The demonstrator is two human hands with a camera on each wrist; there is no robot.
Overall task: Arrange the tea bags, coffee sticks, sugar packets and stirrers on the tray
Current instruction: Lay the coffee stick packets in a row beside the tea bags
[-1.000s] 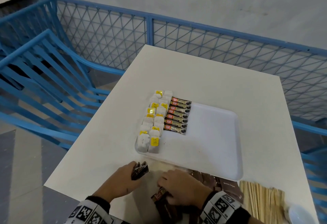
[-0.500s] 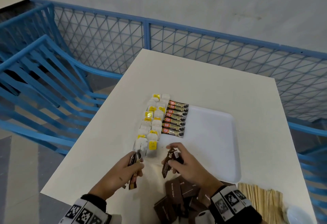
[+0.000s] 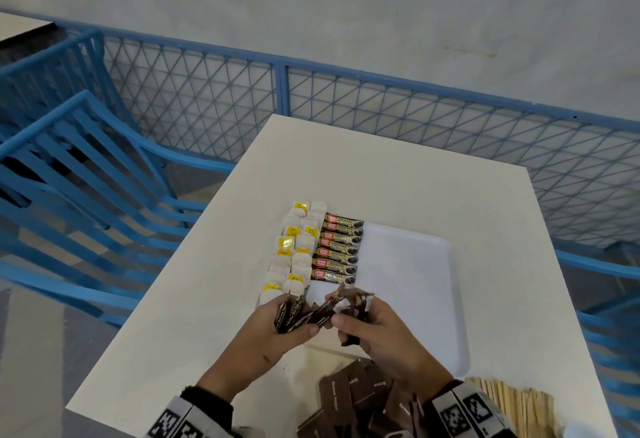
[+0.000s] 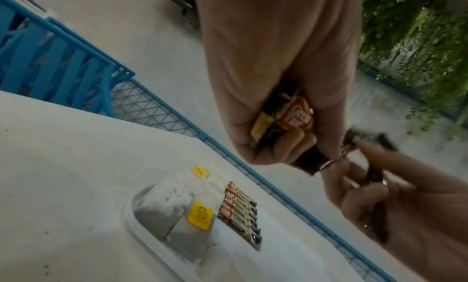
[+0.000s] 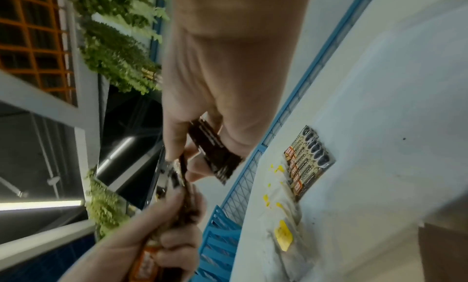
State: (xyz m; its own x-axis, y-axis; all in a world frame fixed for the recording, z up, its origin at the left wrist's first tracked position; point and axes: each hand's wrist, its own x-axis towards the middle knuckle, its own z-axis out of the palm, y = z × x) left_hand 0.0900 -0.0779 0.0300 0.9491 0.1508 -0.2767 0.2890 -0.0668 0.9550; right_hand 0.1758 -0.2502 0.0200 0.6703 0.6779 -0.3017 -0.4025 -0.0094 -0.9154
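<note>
- In the lower middle of the head view, the left hand (image 3: 273,328) is clenched round a fanned bunch of dark coffee sticks (image 3: 294,313), held above the near edge of the white rectangular plastic tray (image 3: 426,299).
- The right hand (image 3: 377,330) sits just beside it, fingers curled round more dark sticks, the two bunches touching between the hands.
- The left wrist view shows what the head view hides: an orange-and-red label on the stick ends poking from the left fist.
- The right wrist view, mid-frame, shows a flat dark brown packet (image 5: 215,152) pinched between the right thumb and fingers; whether it is coffee or sugar I cannot tell.
- On the tray's left side lie two columns of white tea bags with yellow tags (image 3: 294,250), and touching them a neat row of black-and-gold coffee sticks (image 3: 337,250).
- Only the head view shows, at the bottom of the frame, a loose heap of brown sugar packets (image 3: 349,399) on the white table (image 3: 207,316), and pale wooden stirrers (image 3: 519,406) at lower right.
- Blue metal railing (image 3: 284,91) crosses the upper frame.
</note>
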